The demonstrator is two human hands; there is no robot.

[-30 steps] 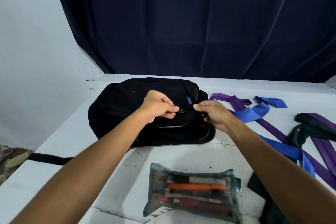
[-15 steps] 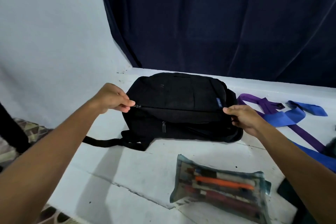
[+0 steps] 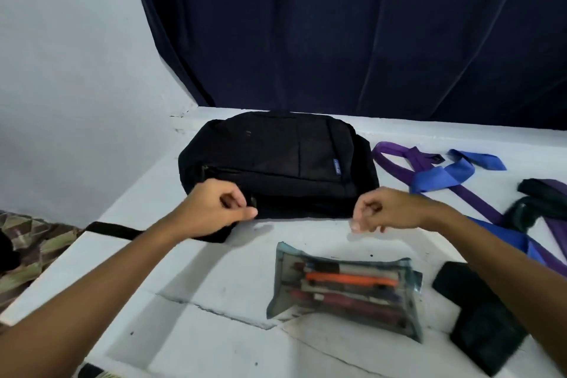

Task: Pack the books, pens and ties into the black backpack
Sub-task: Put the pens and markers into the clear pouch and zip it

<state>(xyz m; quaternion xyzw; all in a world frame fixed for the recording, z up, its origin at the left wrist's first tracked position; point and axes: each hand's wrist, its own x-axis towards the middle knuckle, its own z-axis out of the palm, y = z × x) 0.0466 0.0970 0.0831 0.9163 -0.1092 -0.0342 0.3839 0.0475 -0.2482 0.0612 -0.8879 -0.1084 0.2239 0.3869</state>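
Observation:
The black backpack (image 3: 276, 159) lies flat at the back of the white table. My left hand (image 3: 214, 212) rests at its front left edge, with thumb and fingers pinched on a small black zipper pull (image 3: 252, 202). Just off the bag's front right corner, my right hand (image 3: 386, 212) hovers with its fingers curled and nothing in them. A clear pouch of pens (image 3: 346, 288) lies in front of the bag. To the right lie a purple tie (image 3: 399, 163), a blue tie (image 3: 441, 178) and a dark tie (image 3: 537, 202).
A flat black object (image 3: 481, 325) lies at the front right of the table. A backpack strap (image 3: 110, 228) hangs over the table's left edge (image 3: 76, 239). A grey wall stands on the left and a dark curtain (image 3: 337, 40) hangs behind.
My left hand has moved from the left end of the upper zipper down to the bag's front edge. My right hand has let go of the bag's right side and drawn back.

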